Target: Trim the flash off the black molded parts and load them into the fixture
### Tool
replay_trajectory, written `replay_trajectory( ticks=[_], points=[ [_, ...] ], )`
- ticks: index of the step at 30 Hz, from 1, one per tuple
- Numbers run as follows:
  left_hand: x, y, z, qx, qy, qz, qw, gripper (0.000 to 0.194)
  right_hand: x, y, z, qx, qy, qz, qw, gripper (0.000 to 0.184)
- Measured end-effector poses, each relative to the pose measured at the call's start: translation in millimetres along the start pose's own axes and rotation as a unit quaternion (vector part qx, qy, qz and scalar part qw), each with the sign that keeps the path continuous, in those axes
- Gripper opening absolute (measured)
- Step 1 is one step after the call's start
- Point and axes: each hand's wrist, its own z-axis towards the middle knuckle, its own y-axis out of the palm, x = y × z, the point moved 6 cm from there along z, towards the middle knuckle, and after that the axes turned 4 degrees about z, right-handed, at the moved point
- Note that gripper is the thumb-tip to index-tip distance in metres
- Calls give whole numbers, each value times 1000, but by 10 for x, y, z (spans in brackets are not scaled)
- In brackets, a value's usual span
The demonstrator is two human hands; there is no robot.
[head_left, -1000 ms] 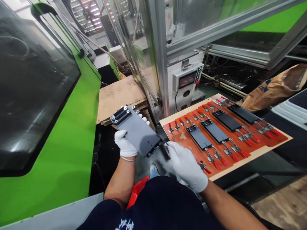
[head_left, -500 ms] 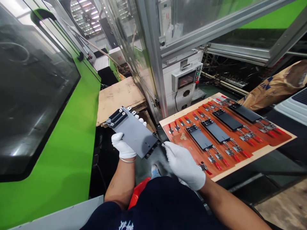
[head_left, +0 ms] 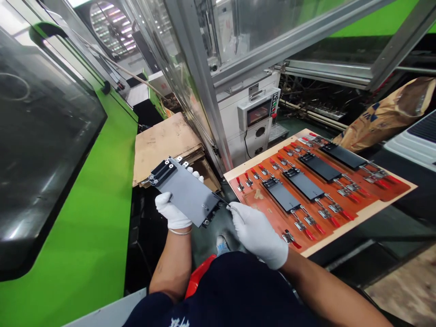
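My left hand, in a white glove, is wrapped round a flat grey rectangular plastic panel, thumb on its near edge and fingertips along the far edge. The panel tilts in the air, with black slotted fittings and small metal rings at its upper left end and dark tabs at its lower right end. By that lower right corner is my gloved right hand, its thumb and forefinger pinched together. A thin dark sliver shows between the fingertips and the corner; what it is I cannot make out.
On my right, an orange-topped board carries several similar panels and red-handled toggle clamps. Stacked cardboard lies ahead. A green machine stands left; a control box and metal frame post stand ahead.
The view has shifted slightly, and the panel sits at a marginally different tilt. My left hand keeps its hold, and my right hand stays pinched at the panel's lower right corner.
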Motion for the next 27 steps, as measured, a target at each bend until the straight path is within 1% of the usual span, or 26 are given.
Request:
replay_trajectory(
  ticks=[3, 7, 11, 14, 16, 18, 20, 21, 22, 24, 27],
  points=[
    [6, 14, 9, 2, 1, 1, 1000, 63, 22, 60, 16, -7, 8, -25, 1000, 24],
    [22, 46, 36, -6, 13, -4, 1000, 65, -9, 100, 27, -51, 2, -54, 997, 18],
    [19, 28, 53, 2, 14, 2, 1000, 63, -57, 89, 22, -72, 0, -58, 996, 18],
    [19, 8, 55, 6, 12, 8, 1000, 65, -55, 121, 22, -74, 10, -46, 996, 20],
    [21, 0, 57, 7, 10, 13, 1000, 67, -21, 129, 34, -49, 22, -51, 997, 23],
    [25, -6, 61, 9, 10, 12, 1000, 68, 18, 91, 51, 3, 33, -60, 998, 28],
    [29, -13, 68, 13, 10, 10, 1000, 67, 23, 22, 62, 52, 27, -46, 997, 32],
    [30, -16, 73, 14, 10, 9, 1000, 67, 8, -10, 64, 63, 17, -26, 998, 34],
    [28, -19, 79, 15, 10, 7, 1000, 68, -17, -31, 65, 58, 5, -3, 998, 35],
    [22, -23, 89, 15, 11, -3, 1000, 68, -77, -43, 64, 17, -10, 33, 999, 35],
    [3, -22, 97, 17, 6, -15, 1000, 69, -131, 0, 46, -71, 11, 9, 997, 33]
  ],
)
